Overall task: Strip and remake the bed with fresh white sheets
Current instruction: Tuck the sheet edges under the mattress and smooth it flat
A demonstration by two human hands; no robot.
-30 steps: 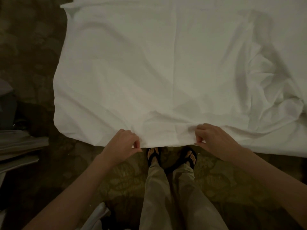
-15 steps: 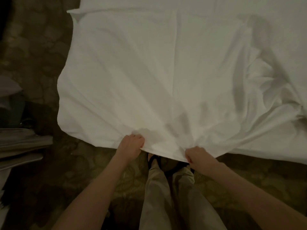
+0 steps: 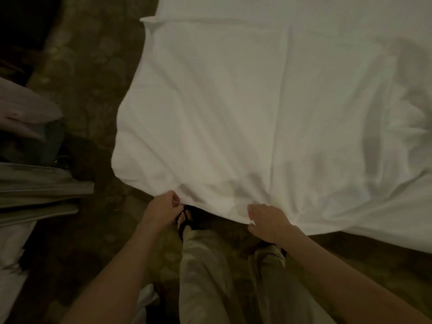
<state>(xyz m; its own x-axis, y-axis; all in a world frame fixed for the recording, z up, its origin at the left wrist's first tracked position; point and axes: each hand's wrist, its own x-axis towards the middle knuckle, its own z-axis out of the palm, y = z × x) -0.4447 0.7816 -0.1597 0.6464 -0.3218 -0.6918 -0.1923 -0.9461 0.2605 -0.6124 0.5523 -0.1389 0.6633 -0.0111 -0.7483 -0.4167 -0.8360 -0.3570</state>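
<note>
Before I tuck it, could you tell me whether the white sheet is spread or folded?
Spread: the white cotton sheet lies open over the bed, wrinkled at right.

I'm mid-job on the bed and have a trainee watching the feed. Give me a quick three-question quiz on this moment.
1. True or false: both hands grip the near edge of the white sheet.
2. Which hand is nearer the sheet's hanging corner at the picture's left: A) left hand or B) right hand?
3. Fill in: the stacked folded linens lie to the person's ____ side.

Key: 1 true; 2 A; 3 left.
</note>
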